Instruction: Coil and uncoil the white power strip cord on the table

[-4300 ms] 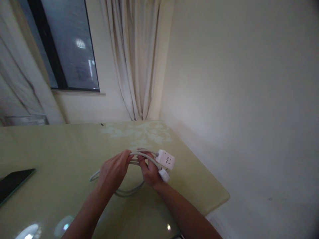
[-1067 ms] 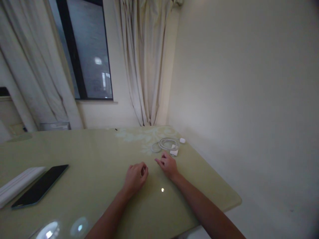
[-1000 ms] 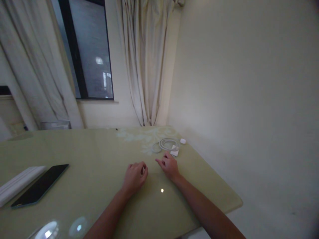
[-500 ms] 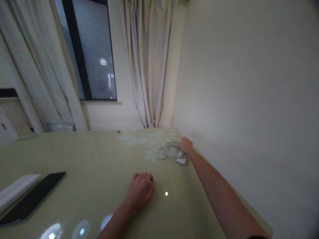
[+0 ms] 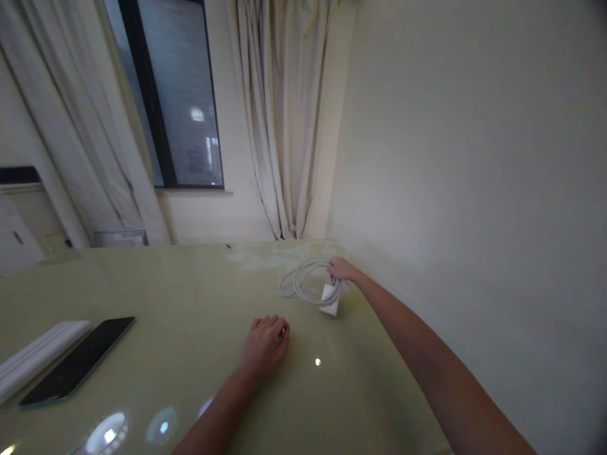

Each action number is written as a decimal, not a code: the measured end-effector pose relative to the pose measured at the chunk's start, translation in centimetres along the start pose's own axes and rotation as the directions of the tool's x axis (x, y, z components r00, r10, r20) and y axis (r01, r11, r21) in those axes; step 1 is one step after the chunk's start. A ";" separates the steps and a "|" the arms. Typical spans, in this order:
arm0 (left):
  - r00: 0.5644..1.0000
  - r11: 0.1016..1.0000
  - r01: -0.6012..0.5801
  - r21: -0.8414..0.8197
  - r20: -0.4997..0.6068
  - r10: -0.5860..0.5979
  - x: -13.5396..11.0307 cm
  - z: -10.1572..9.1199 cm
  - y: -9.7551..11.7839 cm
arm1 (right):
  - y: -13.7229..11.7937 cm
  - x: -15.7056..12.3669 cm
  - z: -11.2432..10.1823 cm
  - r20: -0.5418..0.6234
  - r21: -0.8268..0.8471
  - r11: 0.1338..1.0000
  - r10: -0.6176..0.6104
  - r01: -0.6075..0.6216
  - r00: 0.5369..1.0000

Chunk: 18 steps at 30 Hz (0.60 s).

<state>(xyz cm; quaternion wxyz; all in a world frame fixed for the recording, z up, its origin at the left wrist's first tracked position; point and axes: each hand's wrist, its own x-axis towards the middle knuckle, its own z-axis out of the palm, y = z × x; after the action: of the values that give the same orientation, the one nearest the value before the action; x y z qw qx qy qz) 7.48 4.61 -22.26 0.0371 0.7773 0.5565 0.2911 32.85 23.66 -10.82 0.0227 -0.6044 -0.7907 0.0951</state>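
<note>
My right hand (image 5: 340, 270) is stretched out to the far right part of the table and is closed on a coiled white cable (image 5: 303, 284). The coil hangs from my fingers, lifted a little, with a white socket block (image 5: 329, 299) dangling under the hand. My left hand (image 5: 265, 343) rests palm down on the yellow-green glossy table (image 5: 180, 303) nearer to me, fingers loosely curled and holding nothing.
A dark phone or tablet (image 5: 78, 360) lies at the left of the table beside a white flat object (image 5: 40, 357). A wall runs close along the table's right edge. Pale curtains (image 5: 284, 126) and a dark window (image 5: 175, 95) stand behind the table.
The cable had been set down near the wall and both hands drew back. Then my right hand reached out, closed on the coil and has pulled it up and slightly toward me.
</note>
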 end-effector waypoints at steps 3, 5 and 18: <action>0.969 0.976 0.028 -0.214 -0.236 -0.079 1.0 -1.5 0.4 | -3.9 -1.7 -0.4 -0.132 0.341 0.935 -0.054 0.097 0.990; 0.901 0.942 0.008 -0.336 -0.406 -0.153 2.3 -3.1 1.5 | -7.2 -2.8 -0.2 -0.230 0.501 0.849 -0.057 0.168 0.972; 0.982 0.755 -0.021 -0.655 -0.155 -0.108 8.5 -11.8 3.3 | -15.6 -6.6 -1.1 -0.309 0.939 -0.204 -0.140 0.278 0.941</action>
<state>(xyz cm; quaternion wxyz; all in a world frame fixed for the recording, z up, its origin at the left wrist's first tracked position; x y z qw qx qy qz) 6.21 7.75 -7.80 0.2615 0.6719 0.4387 0.5364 19.91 13.50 -6.49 0.5241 -0.2364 -0.5247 0.6278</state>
